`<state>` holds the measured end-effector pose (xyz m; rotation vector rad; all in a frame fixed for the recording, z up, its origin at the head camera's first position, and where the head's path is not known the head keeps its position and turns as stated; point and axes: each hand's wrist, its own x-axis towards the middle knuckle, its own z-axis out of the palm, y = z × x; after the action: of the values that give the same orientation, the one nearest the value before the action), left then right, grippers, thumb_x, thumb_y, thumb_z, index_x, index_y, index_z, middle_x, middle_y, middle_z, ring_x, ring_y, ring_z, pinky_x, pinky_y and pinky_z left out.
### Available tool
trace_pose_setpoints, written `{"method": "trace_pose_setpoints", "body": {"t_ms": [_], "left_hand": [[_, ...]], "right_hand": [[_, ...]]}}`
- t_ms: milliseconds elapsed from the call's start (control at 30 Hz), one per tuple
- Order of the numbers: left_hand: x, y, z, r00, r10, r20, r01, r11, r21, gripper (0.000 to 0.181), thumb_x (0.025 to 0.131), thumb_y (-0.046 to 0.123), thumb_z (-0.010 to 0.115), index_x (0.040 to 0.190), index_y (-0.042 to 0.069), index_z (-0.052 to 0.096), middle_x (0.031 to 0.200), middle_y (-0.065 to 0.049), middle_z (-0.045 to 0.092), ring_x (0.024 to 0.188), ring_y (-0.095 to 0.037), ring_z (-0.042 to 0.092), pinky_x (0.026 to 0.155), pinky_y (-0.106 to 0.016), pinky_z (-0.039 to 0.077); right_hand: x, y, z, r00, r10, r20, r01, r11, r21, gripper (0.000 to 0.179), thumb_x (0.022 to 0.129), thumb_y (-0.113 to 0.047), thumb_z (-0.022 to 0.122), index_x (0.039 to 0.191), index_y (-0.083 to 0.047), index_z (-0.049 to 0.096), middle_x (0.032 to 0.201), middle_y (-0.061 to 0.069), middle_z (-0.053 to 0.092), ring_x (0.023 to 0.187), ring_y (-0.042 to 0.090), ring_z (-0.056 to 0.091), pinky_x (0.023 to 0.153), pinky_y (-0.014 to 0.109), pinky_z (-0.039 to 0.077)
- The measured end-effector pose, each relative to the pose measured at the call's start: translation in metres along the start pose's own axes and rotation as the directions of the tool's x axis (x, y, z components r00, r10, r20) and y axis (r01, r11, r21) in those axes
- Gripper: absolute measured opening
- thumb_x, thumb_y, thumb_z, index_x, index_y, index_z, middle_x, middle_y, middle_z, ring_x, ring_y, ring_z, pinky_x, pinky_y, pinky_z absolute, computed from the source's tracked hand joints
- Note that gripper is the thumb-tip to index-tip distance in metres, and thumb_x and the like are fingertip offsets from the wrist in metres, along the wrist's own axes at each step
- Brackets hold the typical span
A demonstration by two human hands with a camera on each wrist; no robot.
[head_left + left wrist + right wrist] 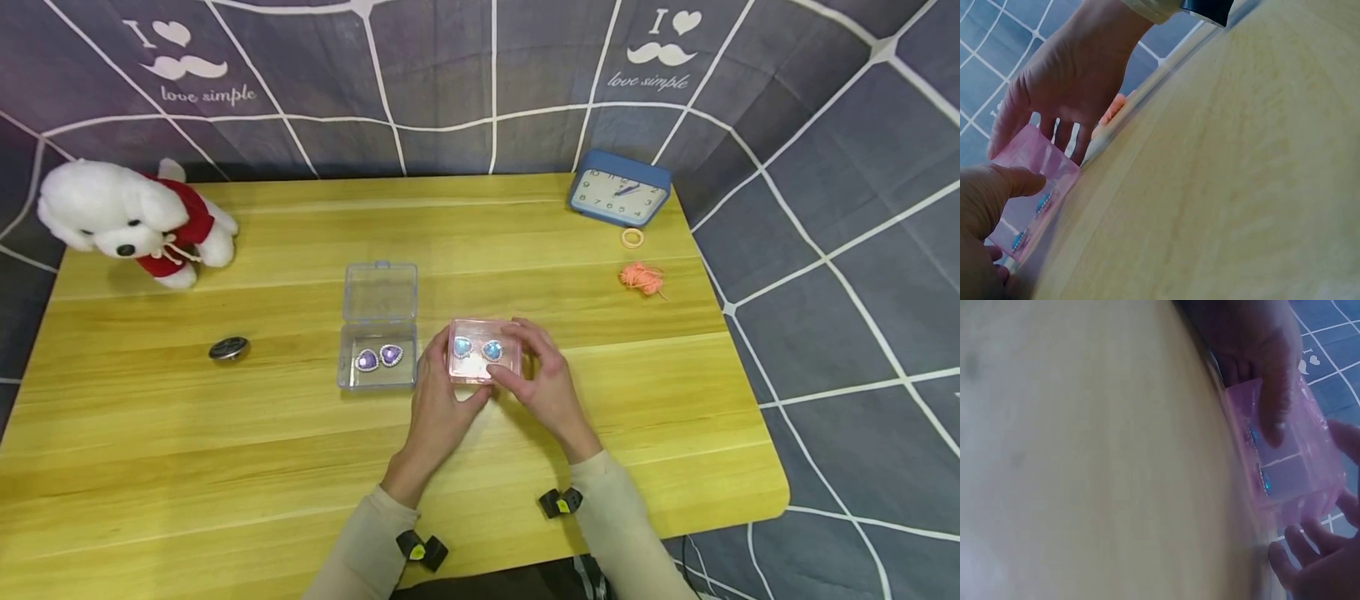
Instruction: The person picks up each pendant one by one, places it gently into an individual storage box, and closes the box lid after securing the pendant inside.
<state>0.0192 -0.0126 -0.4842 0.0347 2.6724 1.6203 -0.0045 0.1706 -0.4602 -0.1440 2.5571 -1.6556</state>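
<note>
Near the middle of the table, my left hand (442, 408) holds the left side of a clear pink plastic box (472, 372), its thumb against the front. My right hand (551, 392) grips the opposite side, thumb at the front edge and fingertips toward the back corner. Two blue heart-shaped gems (492, 351) with sparkling rims show inside the box; whether its lid is fully closed I cannot tell. Just left of my left hand, a clear plastic case (381, 292) stands with its lid back. In it lie two purple heart-shaped gems (391, 356) with sparkling rims.
A white toy dog (135, 208) in red stands at the back left. In front of it lies a dark shiny oval object (228, 348). Toward the back right are a blue clock (621, 188), a pale ring (632, 238) and an orange yarn bundle (642, 278).
</note>
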Motion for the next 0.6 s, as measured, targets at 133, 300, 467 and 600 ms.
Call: {"method": "trace_pose_setpoints", "body": {"t_ms": [133,300,467,600], "left_hand": [[0.000,0.000,0.001,1.000,0.004,-0.002,-0.004,1.000,0.002,0.108,0.081,0.016,0.092,0.164,0.011,0.024,0.164,-0.013,0.040,0.148,-0.032,0.040,0.121,-0.053,0.039],[0.000,-0.001,0.001,1.000,0.011,-0.002,-0.011,1.000,0.006,0.108,0.081,0.016,0.092,0.165,0.010,0.023,0.164,-0.013,0.040,0.149,-0.032,0.038,0.122,-0.052,0.037],[0.000,-0.003,0.001,1.000,0.012,-0.002,-0.012,1.000,0.005,0.109,0.081,0.016,0.092,0.165,0.010,0.023,0.163,-0.013,0.041,0.149,-0.031,0.038,0.121,-0.053,0.038],[0.000,-0.002,0.001,1.000,0.021,-0.001,-0.021,1.000,0.006,0.108,0.081,0.015,0.092,0.165,0.010,0.023,0.163,-0.013,0.041,0.149,-0.032,0.038,0.120,-0.054,0.039]], "right_hand": [[0.002,0.005,-0.001,0.999,-0.029,0.017,0.029,1.000,0.004,0.061,0.087,-0.023,0.088,0.142,-0.017,0.063,0.158,0.010,0.050,0.136,0.034,0.056,0.118,0.056,0.041],[0.007,0.011,-0.005,0.997,-0.060,0.055,0.061,0.998,-0.010,0.064,0.086,-0.020,0.089,0.143,-0.019,0.062,0.154,0.006,0.055,0.134,0.030,0.057,0.120,0.054,0.040],[0.013,0.012,-0.009,0.991,-0.072,0.109,0.074,0.997,-0.016,0.066,0.086,-0.020,0.089,0.146,-0.019,0.061,0.155,0.007,0.055,0.137,0.031,0.055,0.119,0.053,0.041],[0.016,0.013,-0.013,0.987,-0.078,0.140,0.083,0.996,-0.025,0.067,0.085,-0.022,0.090,0.146,-0.018,0.061,0.153,0.005,0.056,0.140,0.030,0.053,0.120,0.052,0.041]]}}
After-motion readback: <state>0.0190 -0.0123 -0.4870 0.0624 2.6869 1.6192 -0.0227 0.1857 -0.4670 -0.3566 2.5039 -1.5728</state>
